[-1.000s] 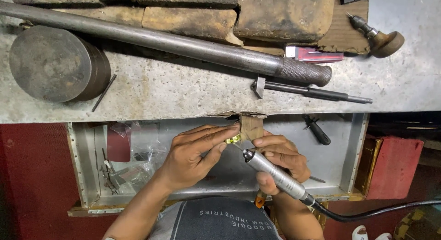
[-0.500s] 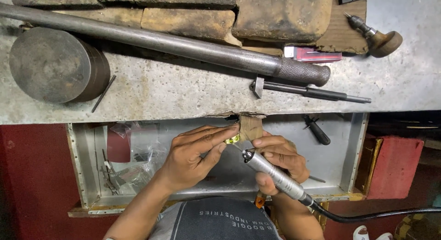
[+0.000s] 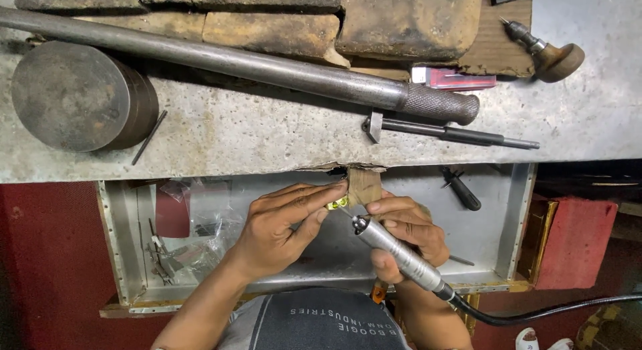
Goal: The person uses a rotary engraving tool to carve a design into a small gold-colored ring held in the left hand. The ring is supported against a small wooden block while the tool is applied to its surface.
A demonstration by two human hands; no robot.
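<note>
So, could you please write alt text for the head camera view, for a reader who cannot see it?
A left hand pinches a small yellow-green piece against a wooden bench peg while the right hand holds a silver rotary handpiece with its tip at the piece. Below lies a grey metal tray; above, a long steel rod and dark round metal block rest on the bench.

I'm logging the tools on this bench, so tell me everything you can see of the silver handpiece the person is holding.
The handpiece is a slim, silvery metal cylinder with a dark collar at its tip and a fine bit. A black cable leaves its rear toward the right. The right hand grips it slantwise over the open drawer, its tip aimed up-left at a small yellowish piece pinched by the left hand.
</note>
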